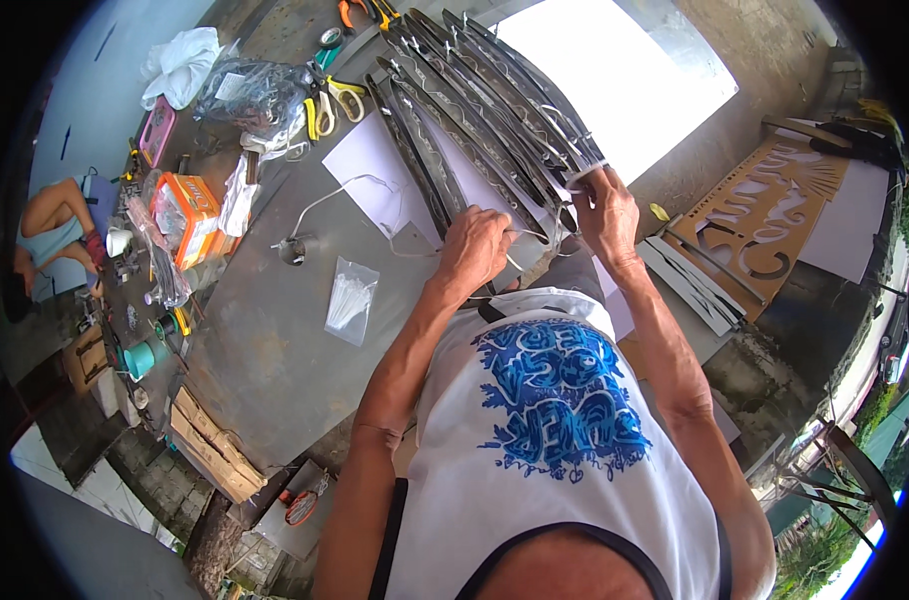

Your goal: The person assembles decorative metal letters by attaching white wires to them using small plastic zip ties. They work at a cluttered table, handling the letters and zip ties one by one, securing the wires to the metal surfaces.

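Several long dark metal strips [465, 110] lie side by side on the table, with thin pale wires running along them. At their near ends, my left hand [475, 245] is closed, and a white wire [516, 234] comes out from its fingertips. To its right, my right hand [607, 212] pinches a pale strand at the strips' near right ends. The fingers partly cover what each hand grips. One loose white wire [320, 205] curls leftward over the table from the strips. A clear bag of thin white sticks or ties [352, 302] lies left of my left forearm.
Scissors with yellow-and-black handles [337, 104], a plastic bag of dark items [255, 95] and an orange box [197, 215] stand on the left. White sheets [625, 75] lie under and beyond the strips. A brown cut-out panel [770, 215] is at right. Another person [60, 225] sits far left.
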Demonstrator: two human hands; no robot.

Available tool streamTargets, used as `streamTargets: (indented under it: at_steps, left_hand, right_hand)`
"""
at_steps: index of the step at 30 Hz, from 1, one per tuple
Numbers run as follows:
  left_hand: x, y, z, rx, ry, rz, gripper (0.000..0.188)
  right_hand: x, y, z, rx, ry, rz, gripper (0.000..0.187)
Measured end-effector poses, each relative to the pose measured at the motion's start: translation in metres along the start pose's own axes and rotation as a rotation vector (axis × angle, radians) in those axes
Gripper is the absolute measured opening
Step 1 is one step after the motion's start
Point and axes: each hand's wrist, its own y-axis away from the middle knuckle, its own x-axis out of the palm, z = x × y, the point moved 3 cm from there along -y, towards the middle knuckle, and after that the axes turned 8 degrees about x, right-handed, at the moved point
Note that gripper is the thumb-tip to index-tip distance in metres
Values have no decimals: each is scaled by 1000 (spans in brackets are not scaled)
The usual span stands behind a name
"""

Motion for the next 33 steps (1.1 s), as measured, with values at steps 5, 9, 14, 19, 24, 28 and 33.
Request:
streamTargets:
  at_steps: [5,9,14,19,24,28,33]
  left_hand:
    - [8,-4,6,59,9,-43,13]
    - [6,-7,5,30,61,-25,13]
    - [5,-8,3,28,69,-55,13]
    - [5,-10,5,2,54,-64,11]
    - [4,-10,6,-1,99,-70,11]
    - [4,-8,8,10,88,-88,11]
    - [3,-7,9,10,97,-91,11]
  right_hand:
    - [-1,-24,-14,-61,47,111,17]
    - [13,-39,-13,-74,105,119,41]
    - [22,-43,-13,-136,142,94,51]
    - [30,-44,-13,-196,229,42,63]
    - [23,-55,-12,-157,261,103,69]
    - [23,-66,-14,-147,286,123,72]
    - [22,-94,-30,-187,338,107,69]
